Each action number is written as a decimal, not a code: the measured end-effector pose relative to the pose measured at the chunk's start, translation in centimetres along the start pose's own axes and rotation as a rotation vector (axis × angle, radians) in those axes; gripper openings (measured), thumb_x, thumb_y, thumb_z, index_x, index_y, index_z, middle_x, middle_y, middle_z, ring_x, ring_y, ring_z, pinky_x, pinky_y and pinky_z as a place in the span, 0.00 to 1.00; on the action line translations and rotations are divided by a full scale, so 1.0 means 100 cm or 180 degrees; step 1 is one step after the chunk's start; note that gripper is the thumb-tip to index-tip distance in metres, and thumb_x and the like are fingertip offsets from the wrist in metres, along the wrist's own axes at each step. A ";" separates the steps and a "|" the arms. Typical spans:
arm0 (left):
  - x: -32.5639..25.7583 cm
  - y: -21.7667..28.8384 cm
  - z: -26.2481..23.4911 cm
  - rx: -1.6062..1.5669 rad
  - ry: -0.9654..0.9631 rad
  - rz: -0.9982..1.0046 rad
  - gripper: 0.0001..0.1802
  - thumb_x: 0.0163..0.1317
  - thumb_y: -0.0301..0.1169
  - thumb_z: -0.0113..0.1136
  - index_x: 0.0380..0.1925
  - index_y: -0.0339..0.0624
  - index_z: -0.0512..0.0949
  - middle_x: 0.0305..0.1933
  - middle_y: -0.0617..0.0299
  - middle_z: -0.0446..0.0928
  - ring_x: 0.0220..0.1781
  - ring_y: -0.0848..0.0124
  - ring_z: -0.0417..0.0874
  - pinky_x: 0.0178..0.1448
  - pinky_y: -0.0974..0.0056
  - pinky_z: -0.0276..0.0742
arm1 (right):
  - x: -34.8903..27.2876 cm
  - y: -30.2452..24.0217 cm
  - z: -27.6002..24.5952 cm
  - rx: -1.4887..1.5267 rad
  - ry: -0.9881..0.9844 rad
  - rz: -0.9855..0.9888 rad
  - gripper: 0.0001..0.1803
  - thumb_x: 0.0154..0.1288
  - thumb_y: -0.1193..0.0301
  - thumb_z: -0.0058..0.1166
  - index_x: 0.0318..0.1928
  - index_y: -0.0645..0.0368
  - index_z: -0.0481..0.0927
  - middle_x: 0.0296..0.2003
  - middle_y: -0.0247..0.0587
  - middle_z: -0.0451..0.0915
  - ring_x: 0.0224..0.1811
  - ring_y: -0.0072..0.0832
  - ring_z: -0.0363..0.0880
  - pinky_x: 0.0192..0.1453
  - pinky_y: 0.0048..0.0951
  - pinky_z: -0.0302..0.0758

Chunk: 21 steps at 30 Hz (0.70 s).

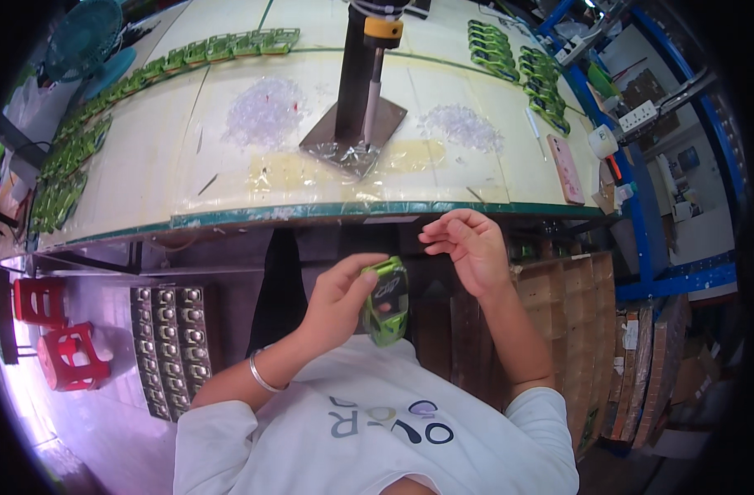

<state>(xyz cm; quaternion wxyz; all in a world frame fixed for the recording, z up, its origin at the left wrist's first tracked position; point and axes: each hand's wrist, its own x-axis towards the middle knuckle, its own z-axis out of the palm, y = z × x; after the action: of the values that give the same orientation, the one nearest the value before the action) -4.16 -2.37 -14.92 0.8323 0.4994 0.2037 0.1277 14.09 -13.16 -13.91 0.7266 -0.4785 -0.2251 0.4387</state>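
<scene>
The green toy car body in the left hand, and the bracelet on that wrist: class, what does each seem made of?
Green toy car body: probably moulded plastic, glossy, with even colour and soft highlights. Bracelet: likely metal, a thin silvery band with a bright sheen. The left hand grips the car body.

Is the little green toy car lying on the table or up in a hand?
Up in a hand. The left hand grips the green toy car below the table's edge; the right hand is apart from it.

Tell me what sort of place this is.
Probably a small toy assembly workshop. Rows of green toy car bodies line the workbench, a press stand sits mid-table beside heaps of clear plastic bits, and the left hand holds a green toy car.
</scene>
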 end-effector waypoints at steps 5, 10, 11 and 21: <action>-0.001 0.014 0.002 0.0500 -0.0111 0.0680 0.15 0.62 0.29 0.41 0.47 0.32 0.68 0.41 0.58 0.73 0.41 0.76 0.75 0.38 0.71 0.77 | -0.014 0.017 0.036 -0.0342 -0.0269 -0.0331 0.07 0.56 0.80 0.46 0.35 0.68 0.76 0.40 0.45 0.75 0.43 0.27 0.72 0.49 0.25 0.68; -0.004 0.015 0.006 0.0554 -0.0083 0.0714 0.15 0.62 0.27 0.41 0.47 0.31 0.67 0.41 0.58 0.73 0.41 0.77 0.74 0.37 0.75 0.74 | -0.019 0.020 0.040 -0.0050 -0.0259 -0.0115 0.07 0.55 0.81 0.47 0.34 0.68 0.77 0.40 0.44 0.74 0.43 0.25 0.71 0.50 0.24 0.66; -0.005 0.015 0.006 0.0739 -0.0076 0.0758 0.15 0.62 0.27 0.42 0.47 0.31 0.67 0.41 0.58 0.73 0.41 0.77 0.74 0.38 0.76 0.73 | -0.019 0.020 0.039 -0.0006 -0.0240 -0.0093 0.07 0.55 0.81 0.47 0.34 0.68 0.77 0.40 0.44 0.74 0.43 0.25 0.71 0.49 0.24 0.66; -0.006 0.013 0.009 0.1286 -0.0054 0.0953 0.15 0.62 0.24 0.42 0.48 0.31 0.67 0.40 0.58 0.74 0.40 0.79 0.72 0.43 0.76 0.68 | -0.023 0.023 0.041 -0.0092 -0.0120 -0.0367 0.07 0.55 0.81 0.48 0.35 0.68 0.77 0.40 0.45 0.74 0.43 0.25 0.72 0.48 0.24 0.67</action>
<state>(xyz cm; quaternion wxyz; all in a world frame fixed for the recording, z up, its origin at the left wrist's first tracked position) -4.25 -2.72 -13.24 0.6891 0.6813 0.1418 0.2021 8.87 -12.77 -13.93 0.7393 -0.4668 -0.2723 0.4017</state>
